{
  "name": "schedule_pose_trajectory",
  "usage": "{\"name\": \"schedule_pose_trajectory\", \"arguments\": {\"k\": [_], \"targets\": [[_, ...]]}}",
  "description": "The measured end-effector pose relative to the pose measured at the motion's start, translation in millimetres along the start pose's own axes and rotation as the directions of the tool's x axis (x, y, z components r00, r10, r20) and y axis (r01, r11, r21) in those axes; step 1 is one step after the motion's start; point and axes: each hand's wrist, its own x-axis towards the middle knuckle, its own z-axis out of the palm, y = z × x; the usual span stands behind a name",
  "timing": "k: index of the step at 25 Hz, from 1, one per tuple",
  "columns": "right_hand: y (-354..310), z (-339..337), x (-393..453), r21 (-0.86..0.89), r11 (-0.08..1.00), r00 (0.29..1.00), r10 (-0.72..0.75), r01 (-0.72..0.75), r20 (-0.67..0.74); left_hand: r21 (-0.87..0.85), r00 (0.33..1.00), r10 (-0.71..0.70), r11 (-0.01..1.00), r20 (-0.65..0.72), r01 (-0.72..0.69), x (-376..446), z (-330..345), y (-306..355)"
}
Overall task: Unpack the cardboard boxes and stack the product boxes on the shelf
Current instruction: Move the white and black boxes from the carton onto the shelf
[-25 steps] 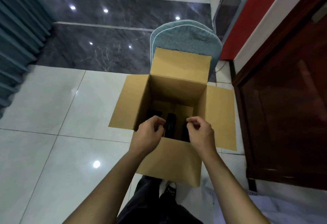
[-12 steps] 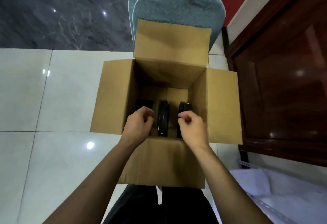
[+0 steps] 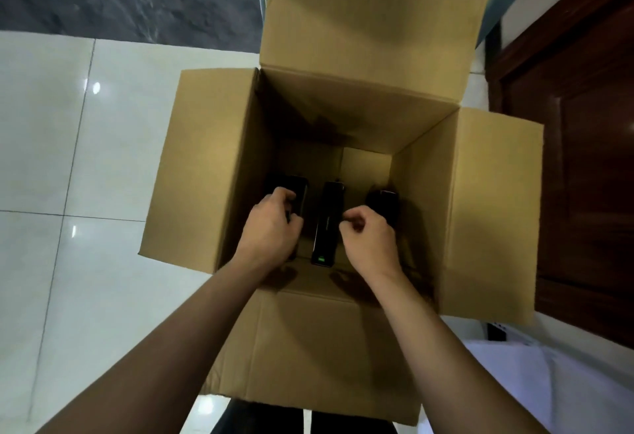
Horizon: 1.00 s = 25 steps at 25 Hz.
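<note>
Cardboard box [image 3: 429,186] holds three black product boxes [image 3: 327,224]; left hand [image 3: 271,227] grips one, right hand [image 3: 368,239] fisted, empty.

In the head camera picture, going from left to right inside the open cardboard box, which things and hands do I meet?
Left product box → left hand gripping it → middle product box → right hand, fingers curled → right product box.

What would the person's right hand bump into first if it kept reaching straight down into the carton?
Most likely the right-hand black box, standing upright just beyond the right hand. The curled fingers hover near its top; depth is hard to judge, so contact is uncertain.
</note>
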Motion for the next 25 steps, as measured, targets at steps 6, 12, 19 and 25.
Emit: {"name": "schedule_pose_trajectory", "arguments": {"k": [6, 12, 19, 25], "targets": [[19.1, 22.8, 48.3, -0.052, 0.997, 0.997, 0.058, -0.055, 0.051, 0.104, 0.991, -0.067, 0.993, 0.115, 0.056, 42.6, 26.5, -12.3], [36.2, 47.4, 83.6, -0.132, 0.982, 0.983, 0.147, -0.132, 0.107, 0.274, 0.973, -0.208, 0.946, 0.104, 0.173, 71.1, 51.2, -15.6], [48.9, 72.3, 107.6, -0.327, 0.922, 0.947, 0.273, -0.208, 0.167, 0.37, 0.958, -0.277, 0.9, 0.076, 0.231, 86.9, 71.6, -22.6], [56.9, 79.0, 105.6, -0.41, 0.887, 0.937, 0.303, -0.212, 0.172, 0.569, 0.978, -0.185, 0.816, 0.092, 0.101, 86.1, 77.6, -25.8]]}}
